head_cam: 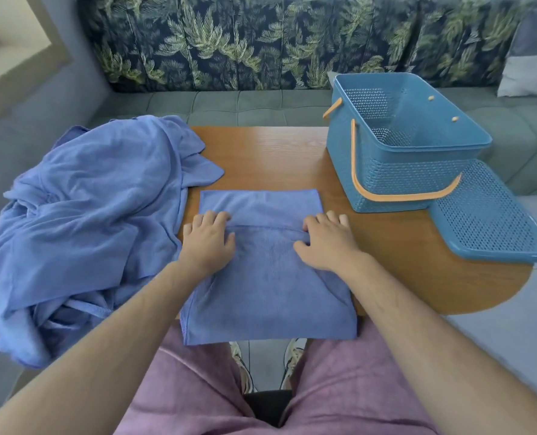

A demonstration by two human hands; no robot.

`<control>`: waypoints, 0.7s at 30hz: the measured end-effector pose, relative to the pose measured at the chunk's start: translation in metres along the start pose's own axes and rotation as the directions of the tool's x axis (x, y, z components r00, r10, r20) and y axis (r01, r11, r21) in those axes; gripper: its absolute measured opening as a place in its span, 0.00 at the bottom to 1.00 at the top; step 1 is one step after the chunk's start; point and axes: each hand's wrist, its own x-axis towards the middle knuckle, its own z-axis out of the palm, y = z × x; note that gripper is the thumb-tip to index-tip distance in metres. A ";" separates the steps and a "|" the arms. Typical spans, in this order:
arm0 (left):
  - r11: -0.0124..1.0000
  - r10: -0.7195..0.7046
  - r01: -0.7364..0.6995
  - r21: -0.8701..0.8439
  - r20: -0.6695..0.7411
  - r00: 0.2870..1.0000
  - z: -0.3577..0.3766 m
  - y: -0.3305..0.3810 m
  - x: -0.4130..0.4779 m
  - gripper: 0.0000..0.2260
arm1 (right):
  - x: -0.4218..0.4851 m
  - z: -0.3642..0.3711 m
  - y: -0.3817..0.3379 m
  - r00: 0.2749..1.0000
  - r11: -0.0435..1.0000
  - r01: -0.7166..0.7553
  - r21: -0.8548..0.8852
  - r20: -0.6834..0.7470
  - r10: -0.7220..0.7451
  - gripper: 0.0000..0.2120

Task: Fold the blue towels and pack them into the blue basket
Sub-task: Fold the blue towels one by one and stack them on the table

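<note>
Two hands: left hand point(209, 238) rests flat, fingers loose, on the part-folded towel point(267, 296); right hand point(327, 243) lies palm down on it, forefinger perhaps hooking the folded hem, so I cannot tell if it pinches.
Towel position: near edge of the tabletop point(276, 152), overhanging the lap.
Pile: crumpled blue towels point(82, 215), left side.
Container: blue basket point(418, 174), far right, upright, its lid point(487, 221) just beside it.

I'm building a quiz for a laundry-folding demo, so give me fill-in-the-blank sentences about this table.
1. The blue basket has handles coloured ____.
2. The heap of unfolded towels lies on the person's ____ side.
3. The left hand and right hand both rest on a partly folded ____.
Missing words: orange; left; towel.
</note>
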 end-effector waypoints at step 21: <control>0.965 0.122 -0.107 -0.238 0.051 0.991 -0.035 -0.033 0.023 0.06 | 0.031 -0.015 0.051 0.997 0.743 0.064 0.667 -0.011 -0.075 0.07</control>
